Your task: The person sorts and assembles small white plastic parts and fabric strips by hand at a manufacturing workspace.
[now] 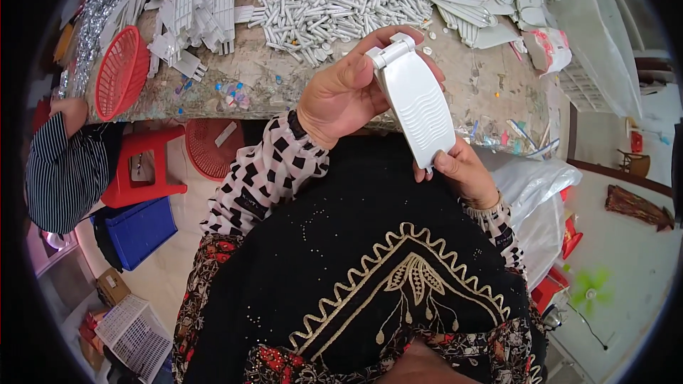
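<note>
A white, curved plastic piece with wavy ridges and a hinge-like barrel at its top end is tilted in front of my chest, near the table's front edge. My left hand grips its upper end, the thumb by the barrel and the fingers passing behind. At the lower end, my right hand pinches the piece between thumb and fingers. Parts of the fingers are hidden behind it. Beyond my hands lies a big heap of small white plastic pins on the worn table.
Slatted white plastic parts pile up at the far left, more white panels at the far right. A red basket leans at the table's left edge. Another person's striped sleeve and a red stool are left.
</note>
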`<action>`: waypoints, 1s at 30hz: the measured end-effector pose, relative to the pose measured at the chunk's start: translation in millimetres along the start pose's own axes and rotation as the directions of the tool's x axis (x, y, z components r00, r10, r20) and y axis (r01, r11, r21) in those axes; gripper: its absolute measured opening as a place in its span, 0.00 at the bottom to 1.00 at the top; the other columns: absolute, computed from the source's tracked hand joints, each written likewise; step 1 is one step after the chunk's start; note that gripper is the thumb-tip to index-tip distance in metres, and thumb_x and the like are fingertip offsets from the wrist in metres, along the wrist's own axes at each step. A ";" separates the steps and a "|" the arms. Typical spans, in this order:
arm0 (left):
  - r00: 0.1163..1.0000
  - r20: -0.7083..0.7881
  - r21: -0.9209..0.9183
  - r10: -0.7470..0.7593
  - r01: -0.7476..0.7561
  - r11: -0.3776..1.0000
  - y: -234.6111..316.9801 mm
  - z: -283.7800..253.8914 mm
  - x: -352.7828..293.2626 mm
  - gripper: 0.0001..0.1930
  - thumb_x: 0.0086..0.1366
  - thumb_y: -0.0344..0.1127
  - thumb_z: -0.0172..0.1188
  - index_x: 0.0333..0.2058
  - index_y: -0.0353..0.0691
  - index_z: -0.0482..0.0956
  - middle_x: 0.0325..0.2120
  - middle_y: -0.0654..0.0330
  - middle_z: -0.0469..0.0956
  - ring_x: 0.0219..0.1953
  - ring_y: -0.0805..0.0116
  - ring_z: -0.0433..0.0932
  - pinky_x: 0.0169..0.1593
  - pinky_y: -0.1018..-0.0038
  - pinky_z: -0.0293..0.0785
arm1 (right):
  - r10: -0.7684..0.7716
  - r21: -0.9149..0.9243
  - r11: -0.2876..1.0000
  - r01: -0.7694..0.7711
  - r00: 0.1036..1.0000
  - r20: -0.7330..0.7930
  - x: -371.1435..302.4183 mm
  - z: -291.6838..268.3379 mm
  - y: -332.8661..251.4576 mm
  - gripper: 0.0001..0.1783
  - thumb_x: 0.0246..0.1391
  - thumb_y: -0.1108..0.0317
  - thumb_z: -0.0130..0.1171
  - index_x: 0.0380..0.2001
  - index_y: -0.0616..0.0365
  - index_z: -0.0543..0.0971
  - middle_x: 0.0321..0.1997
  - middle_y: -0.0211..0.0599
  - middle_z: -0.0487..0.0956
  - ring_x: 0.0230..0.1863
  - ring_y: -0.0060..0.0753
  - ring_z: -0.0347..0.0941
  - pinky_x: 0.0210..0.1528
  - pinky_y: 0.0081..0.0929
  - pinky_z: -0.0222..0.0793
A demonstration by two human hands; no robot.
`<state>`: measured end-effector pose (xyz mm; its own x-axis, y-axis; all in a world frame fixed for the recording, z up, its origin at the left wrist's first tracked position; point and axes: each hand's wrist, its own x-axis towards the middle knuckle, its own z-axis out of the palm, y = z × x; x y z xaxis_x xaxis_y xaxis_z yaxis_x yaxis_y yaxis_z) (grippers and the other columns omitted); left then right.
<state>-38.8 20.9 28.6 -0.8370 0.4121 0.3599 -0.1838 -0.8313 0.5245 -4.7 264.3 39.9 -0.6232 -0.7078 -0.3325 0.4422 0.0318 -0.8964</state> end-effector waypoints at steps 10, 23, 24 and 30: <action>0.999 0.041 0.126 0.014 -0.019 0.992 16.8 -0.2 -4.1 0.35 0.62 0.54 0.60 0.59 0.38 0.61 0.52 0.45 0.70 0.60 0.42 0.66 0.62 0.46 0.63 | 0.008 -0.042 0.999 -0.006 0.998 0.059 9.2 1.6 -6.1 0.28 0.61 0.53 0.55 0.58 0.58 0.67 0.39 0.29 0.77 0.36 0.19 0.73 0.37 0.16 0.64; 0.999 -0.032 -0.104 -0.013 0.010 0.995 13.9 -2.0 -7.4 0.35 0.64 0.50 0.59 0.63 0.39 0.58 0.63 0.35 0.56 0.66 0.37 0.53 0.69 0.46 0.46 | -0.232 -0.294 0.935 0.199 0.969 -0.084 16.9 10.8 0.7 0.19 0.60 0.66 0.58 0.51 0.63 0.70 0.43 0.32 0.76 0.43 0.21 0.70 0.49 0.21 0.65; 1.000 -0.015 -0.120 -0.013 0.011 0.993 12.9 -2.4 -6.9 0.34 0.64 0.49 0.58 0.62 0.39 0.59 0.62 0.35 0.57 0.66 0.37 0.53 0.69 0.46 0.45 | -0.233 -0.291 0.936 0.200 0.969 -0.086 16.6 10.8 0.1 0.19 0.60 0.66 0.58 0.51 0.63 0.70 0.43 0.32 0.76 0.43 0.21 0.70 0.49 0.21 0.65; 0.997 0.083 -0.139 0.006 0.005 0.990 4.5 -14.8 -4.8 0.30 0.65 0.49 0.56 0.61 0.41 0.61 0.60 0.41 0.64 0.66 0.37 0.54 0.69 0.45 0.46 | -0.262 -0.394 0.897 0.201 0.959 -0.108 13.8 12.0 -1.0 0.21 0.57 0.66 0.62 0.51 0.63 0.71 0.43 0.34 0.77 0.44 0.22 0.71 0.49 0.22 0.65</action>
<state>-43.2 9.8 17.8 -0.7927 0.4362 0.4259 -0.2579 -0.8730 0.4140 -6.0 246.0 39.7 -0.7835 -0.6106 -0.1153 0.0172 0.1642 -0.9863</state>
